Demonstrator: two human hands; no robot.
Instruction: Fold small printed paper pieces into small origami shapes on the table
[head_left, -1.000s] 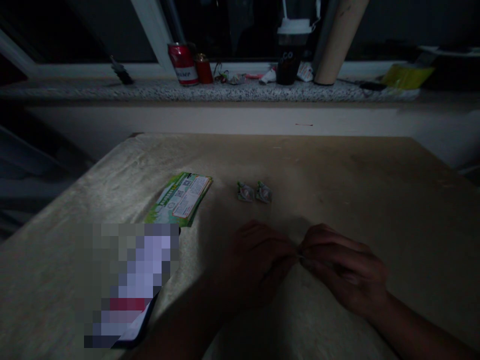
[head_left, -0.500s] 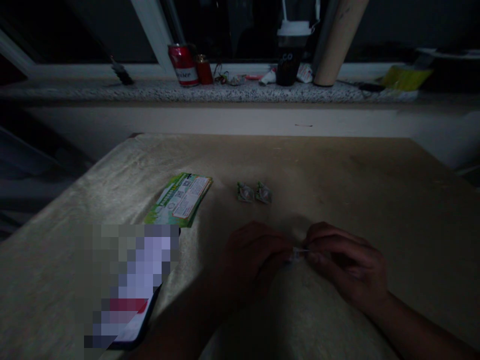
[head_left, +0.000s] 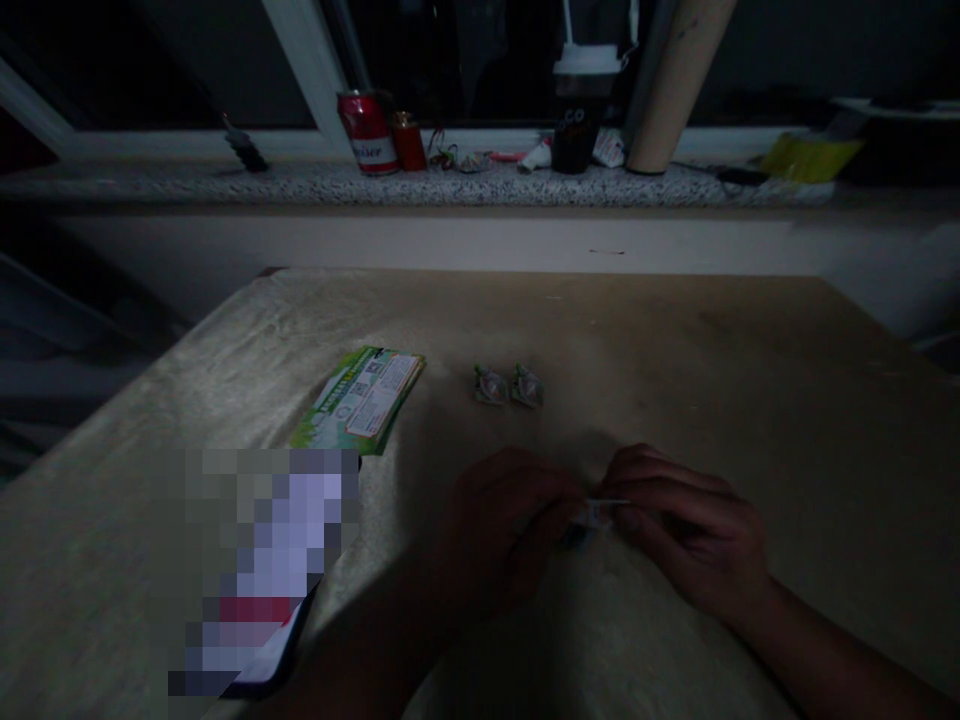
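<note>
Close Fingertip Work on a Small Pale Piece (head_left: 595,514)

The left hand (head_left: 506,525), deep in shadow, curls over with thumb and fingers drawn together at one end of the small pale piece. The right hand (head_left: 694,530) pinches the other end narrowly between thumb and index finger, a thin white edge showing along the grip. The piece sits in the gap between the two sets of fingertips, low over the near part of the table (head_left: 697,345); whether it touches the surface is hard to tell, and its exact shape is lost in the gloom.

For something this small, a light, even pinch seems best: one hand steadying while the other works the edge, without crushing or tearing it. Turning so that the hands' shadow falls elsewhere would probably help.

Beyond the fingers lie two small green-and-white pieces, a left one (head_left: 490,385) and a right one (head_left: 528,386), side by side. Further left is a stack of green printed cards (head_left: 365,398), with a smartphone (head_left: 271,655), mostly pixelated, nearer the person. A red can (head_left: 367,132) and a lidded cup (head_left: 574,125) stand on the speckled windowsill (head_left: 300,186).
</note>
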